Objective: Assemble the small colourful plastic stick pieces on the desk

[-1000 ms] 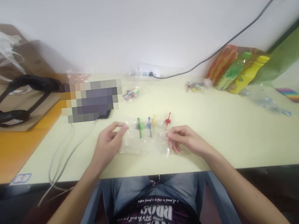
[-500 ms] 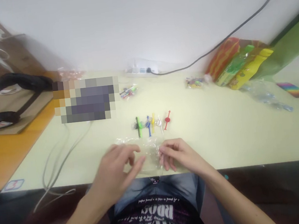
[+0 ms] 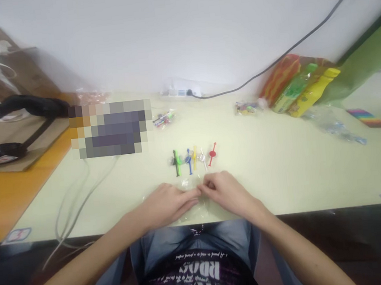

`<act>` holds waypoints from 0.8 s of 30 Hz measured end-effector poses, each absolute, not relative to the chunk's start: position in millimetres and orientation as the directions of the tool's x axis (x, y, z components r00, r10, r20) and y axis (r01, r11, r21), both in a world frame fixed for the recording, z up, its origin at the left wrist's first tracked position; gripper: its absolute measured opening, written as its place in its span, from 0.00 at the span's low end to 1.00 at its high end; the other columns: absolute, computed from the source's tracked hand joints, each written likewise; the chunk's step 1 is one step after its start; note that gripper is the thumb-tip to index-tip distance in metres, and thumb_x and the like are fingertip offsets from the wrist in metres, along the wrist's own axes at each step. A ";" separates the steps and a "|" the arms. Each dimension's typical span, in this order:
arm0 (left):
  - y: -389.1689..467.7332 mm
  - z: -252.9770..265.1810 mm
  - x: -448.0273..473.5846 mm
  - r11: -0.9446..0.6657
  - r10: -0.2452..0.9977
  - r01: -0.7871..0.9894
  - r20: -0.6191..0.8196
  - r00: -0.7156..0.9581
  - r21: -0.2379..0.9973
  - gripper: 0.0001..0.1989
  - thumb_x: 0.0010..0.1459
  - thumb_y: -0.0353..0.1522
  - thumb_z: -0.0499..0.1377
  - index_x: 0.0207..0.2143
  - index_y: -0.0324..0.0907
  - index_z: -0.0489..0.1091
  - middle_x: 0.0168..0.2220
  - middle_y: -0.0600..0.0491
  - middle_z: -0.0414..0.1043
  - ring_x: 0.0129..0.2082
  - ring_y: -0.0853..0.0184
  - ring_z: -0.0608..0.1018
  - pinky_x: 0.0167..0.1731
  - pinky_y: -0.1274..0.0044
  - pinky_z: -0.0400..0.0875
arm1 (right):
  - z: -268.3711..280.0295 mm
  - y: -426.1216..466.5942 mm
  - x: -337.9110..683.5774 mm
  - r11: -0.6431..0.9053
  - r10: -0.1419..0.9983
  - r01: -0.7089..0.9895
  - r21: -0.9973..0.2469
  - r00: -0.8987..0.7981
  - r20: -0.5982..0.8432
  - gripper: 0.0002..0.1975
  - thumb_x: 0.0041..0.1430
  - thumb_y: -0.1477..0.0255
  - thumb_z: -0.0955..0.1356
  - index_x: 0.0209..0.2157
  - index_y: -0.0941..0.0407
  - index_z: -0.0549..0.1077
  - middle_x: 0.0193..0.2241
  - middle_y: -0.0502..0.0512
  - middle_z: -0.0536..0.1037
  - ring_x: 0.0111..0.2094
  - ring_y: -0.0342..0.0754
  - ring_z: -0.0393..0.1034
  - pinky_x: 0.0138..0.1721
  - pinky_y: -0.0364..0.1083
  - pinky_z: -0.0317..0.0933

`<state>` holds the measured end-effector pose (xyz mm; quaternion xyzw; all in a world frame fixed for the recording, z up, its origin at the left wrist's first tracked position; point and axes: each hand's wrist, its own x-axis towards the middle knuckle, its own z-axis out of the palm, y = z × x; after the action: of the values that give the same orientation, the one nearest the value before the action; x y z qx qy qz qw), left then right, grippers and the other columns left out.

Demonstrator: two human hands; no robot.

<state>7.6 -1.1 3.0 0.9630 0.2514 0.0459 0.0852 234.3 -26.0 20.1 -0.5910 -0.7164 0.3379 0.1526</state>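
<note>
A clear plastic bag [image 3: 191, 212] lies on the table near its front edge, partly hidden under my hands. My left hand [image 3: 171, 202] reaches across it, fingers pressed together, its fingertips closed on the film beside my right fingers. My right hand [image 3: 228, 194] pinches the bag's right edge between thumb and curled fingers. Just beyond is a row of small plastic arrow spinners with round hubs: black [image 3: 175, 163], green [image 3: 178, 162], blue [image 3: 188, 160], yellow [image 3: 195, 158] and white [image 3: 202, 158]. Slightly apart on the right lies a red arrow spinner [image 3: 212, 154].
Two bundles of coloured pieces in clear wrapping, a left bundle [image 3: 164, 118] and a right bundle [image 3: 246, 107], lie farther back. Bottles [image 3: 314, 93] stand at the right beside crumpled plastic [image 3: 335, 127]. A blurred-out device [image 3: 114, 130] and white cables [image 3: 81, 201] occupy the left.
My left hand has moved right, from spread fingers over the bag to fingers together, meeting my right hand at its edge. My right hand stays at the bag. The spinners lie as before.
</note>
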 end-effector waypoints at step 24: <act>25.4 1.7 10.0 -0.857 0.514 0.514 0.002 0.858 0.045 0.10 0.73 0.33 0.51 0.39 0.46 0.71 0.21 0.56 0.69 0.18 0.67 0.67 0.25 0.74 0.48 | -15.6 73.4 214.1 0.663 0.732 0.743 -0.093 -0.618 0.288 0.10 0.72 0.71 0.64 0.45 0.58 0.76 0.45 0.62 0.79 0.50 0.57 0.66 0.55 0.58 0.49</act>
<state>10.0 25.4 1.7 0.9635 0.2667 0.0068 0.0215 214.1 73.4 -15.6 -0.4099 -0.8992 -0.0175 0.1519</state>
